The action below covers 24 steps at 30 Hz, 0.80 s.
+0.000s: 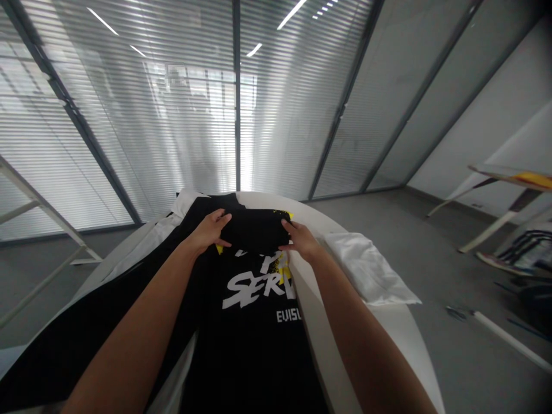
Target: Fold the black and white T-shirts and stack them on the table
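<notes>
A black T-shirt (254, 356) with white lettering and yellow splashes lies lengthwise on a round white table (414, 339). Its far end is folded over into a thick black bundle. My left hand (211, 233) grips the left edge of that fold, thumb on top. On the opposite edge, my right hand (301, 237) pinches the fold between thumb and fingers. Part of the print is hidden under the folded cloth. Left of the shirt, under my left forearm, more black fabric (107, 310) is spread out.
White cloth (187, 201) lies at the table's far left. A crumpled white plastic bag (366, 267) rests on the right side. Beyond the table stand glass panels with blinds (194, 115). A metal frame (43, 201) is at left, another table (509, 175) at right.
</notes>
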{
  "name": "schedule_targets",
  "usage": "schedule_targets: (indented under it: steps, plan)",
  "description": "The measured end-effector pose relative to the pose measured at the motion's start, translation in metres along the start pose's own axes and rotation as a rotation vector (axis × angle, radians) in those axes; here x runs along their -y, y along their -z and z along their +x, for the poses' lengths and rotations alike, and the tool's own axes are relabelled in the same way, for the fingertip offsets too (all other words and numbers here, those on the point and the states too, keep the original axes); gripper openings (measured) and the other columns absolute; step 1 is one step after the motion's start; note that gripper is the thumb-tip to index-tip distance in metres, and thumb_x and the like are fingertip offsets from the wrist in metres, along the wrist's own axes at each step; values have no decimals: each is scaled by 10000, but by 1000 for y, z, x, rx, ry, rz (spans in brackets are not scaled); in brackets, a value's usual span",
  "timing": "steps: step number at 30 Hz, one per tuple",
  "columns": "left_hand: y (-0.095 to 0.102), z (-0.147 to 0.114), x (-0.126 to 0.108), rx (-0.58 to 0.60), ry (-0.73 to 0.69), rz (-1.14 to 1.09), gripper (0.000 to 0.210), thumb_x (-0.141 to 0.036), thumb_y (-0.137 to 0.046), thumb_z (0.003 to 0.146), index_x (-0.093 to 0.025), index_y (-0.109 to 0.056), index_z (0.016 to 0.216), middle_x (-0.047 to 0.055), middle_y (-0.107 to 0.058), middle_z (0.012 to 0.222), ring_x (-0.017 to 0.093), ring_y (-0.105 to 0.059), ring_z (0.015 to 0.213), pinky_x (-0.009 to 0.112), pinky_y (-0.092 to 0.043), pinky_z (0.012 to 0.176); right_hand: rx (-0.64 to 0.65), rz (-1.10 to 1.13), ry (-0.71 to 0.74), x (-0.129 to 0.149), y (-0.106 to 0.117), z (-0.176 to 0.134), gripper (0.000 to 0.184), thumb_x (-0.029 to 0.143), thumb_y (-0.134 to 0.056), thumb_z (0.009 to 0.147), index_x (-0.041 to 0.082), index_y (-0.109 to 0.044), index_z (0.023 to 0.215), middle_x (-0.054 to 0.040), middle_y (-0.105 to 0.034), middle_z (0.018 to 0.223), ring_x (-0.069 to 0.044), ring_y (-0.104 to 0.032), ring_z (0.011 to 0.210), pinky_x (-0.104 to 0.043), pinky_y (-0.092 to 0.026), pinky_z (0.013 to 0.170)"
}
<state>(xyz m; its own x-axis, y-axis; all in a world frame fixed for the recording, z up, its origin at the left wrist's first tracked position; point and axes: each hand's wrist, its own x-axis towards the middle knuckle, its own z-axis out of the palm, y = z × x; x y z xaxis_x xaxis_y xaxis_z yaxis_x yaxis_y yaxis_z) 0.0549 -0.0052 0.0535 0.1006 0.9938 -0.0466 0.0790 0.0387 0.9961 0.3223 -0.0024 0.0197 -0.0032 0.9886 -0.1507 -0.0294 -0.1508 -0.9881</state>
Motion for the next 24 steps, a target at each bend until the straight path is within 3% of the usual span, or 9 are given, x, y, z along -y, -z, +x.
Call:
schedule_targets:
  steps: [4, 12, 17, 24]
  plan:
    - [1, 2, 2, 12, -41, 45, 330, -451, -631, 816, -164, -564, 965, 12, -478, 784, 156, -555, 726, 409, -629, 544, -3, 20, 18, -2, 0, 1, 416, 495, -611, 852, 165, -627, 1105, -119, -653, 1101, -208, -630, 834, -386, -635, 580]
    - [-3, 5, 3, -48, -195, -61, 346, -441, -692, 751, -161, -571, 915, 20, -541, 869, 187, -598, 832, 402, -631, 608, -37, 165, 87, -2, 2, 7, 280, 384, -660, 792, 170, -656, 972, -82, -651, 956, -200, -591, 802, -370, -626, 538]
    - [7, 4, 3, 39, -200, -139, 338, -404, -725, 728, -160, -606, 931, 25, -591, 911, 203, -622, 879, 432, -619, 682, 15, 373, 116, -5, 4, 7, 212, 309, -691, 711, 186, -658, 880, -62, -649, 1003, -238, -594, 919, -463, -628, 651]
    - [35, -3, 1, 280, -143, -125, 232, -212, -741, 665, -159, -671, 880, 36, -648, 855, 208, -652, 833, 395, -576, 753, 258, 348, 112, -6, 19, 2, 182, 224, -739, 548, 181, -674, 712, -61, -698, 935, -271, -619, 927, -502, -581, 789]
